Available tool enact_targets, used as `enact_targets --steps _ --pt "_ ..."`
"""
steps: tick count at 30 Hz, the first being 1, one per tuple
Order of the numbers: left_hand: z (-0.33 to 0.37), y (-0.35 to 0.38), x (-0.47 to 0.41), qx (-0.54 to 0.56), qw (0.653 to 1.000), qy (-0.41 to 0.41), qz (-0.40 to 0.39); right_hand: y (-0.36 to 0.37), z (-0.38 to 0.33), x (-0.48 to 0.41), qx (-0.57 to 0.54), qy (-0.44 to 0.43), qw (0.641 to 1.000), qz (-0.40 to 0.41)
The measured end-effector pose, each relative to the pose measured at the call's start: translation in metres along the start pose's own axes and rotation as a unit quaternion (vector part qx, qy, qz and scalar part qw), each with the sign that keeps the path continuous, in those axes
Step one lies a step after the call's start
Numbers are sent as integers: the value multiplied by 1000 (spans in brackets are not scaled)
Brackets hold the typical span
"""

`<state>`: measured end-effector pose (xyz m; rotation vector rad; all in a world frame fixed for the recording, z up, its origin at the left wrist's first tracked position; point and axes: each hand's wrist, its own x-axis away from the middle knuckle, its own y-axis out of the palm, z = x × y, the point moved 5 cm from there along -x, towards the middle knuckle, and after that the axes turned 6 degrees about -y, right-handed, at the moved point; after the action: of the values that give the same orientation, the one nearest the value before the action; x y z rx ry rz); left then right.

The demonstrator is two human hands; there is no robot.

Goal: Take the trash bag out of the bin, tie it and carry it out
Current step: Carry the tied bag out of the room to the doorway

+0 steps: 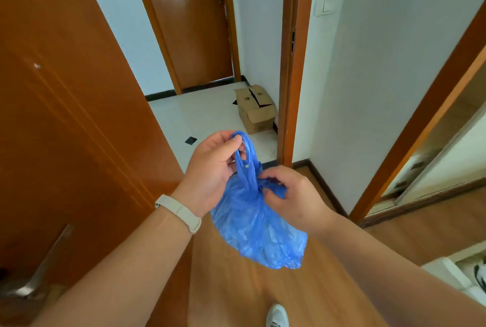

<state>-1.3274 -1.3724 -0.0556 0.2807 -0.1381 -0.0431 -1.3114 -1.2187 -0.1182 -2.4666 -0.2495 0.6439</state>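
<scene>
A blue plastic trash bag [259, 229] hangs in the air in front of me, above the wooden floor. Its two handle loops are drawn upward and my left hand [213, 166] pinches them at the top. My right hand [292, 195] grips the bunched neck of the bag, where the plastic looks twisted into a knot. The bag's full body sags below both hands. No bin is in view.
An open wooden door [65, 116] stands close on my left. Ahead, the doorway leads to a white tiled hall with a cardboard box [256, 108] by the right door frame [289, 63]. A closed door [192, 21] lies beyond. My shoe [277, 316] is below.
</scene>
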Motion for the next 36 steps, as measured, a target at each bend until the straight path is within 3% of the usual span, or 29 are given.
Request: enact_targets --steps 8,17,36 --pt "30 12 -108 -32 999 14 -3 -19 48 -102 -3 -12 1000 5" --pt "35 22 -190 -28 998 16 -50 -27 89 -158 41 5 999 11" --pt "69 -18 -437 23 960 -46 -274 -8 161 -341 169 129 968 131"
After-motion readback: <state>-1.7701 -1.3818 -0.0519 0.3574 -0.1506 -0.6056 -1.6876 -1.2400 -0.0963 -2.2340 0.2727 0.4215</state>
